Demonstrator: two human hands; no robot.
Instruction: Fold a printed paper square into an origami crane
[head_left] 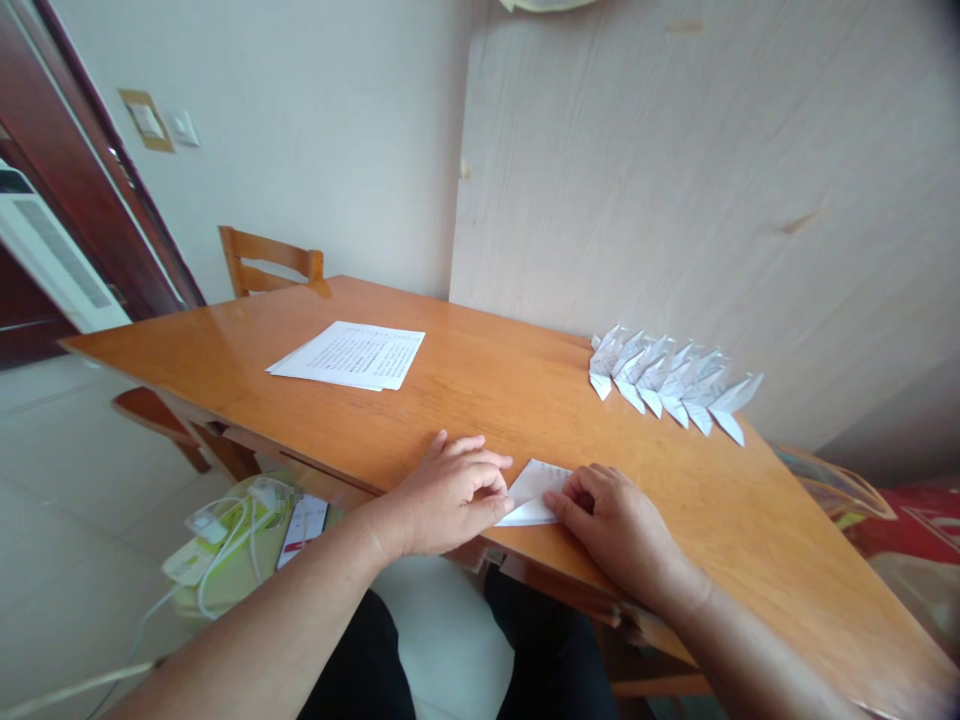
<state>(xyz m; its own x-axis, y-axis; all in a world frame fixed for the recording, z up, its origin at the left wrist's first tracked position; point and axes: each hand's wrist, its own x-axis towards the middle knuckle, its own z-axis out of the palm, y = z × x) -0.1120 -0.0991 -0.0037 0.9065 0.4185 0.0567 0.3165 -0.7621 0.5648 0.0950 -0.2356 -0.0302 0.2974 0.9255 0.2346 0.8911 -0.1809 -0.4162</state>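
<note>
A folded sheet of white paper (534, 500) with print on part of it lies at the front edge of the wooden table. The thumb and index finger of my left hand (457, 495) pinch its left corner, while the other fingers of that hand stretch out above the tabletop. On the paper's right side, my right hand (611, 520) grips it with the thumb on top and the fingers curled. The paper's right end is hidden under that hand.
Several folded paper pieces (667, 375) stand in a row at the table's back right. A stack of printed sheets (352, 355) lies to the left on the table (480, 375). Below the left edge are a phone (302, 530) and white cables (232, 540) on a stool. A chair (270, 262) stands behind.
</note>
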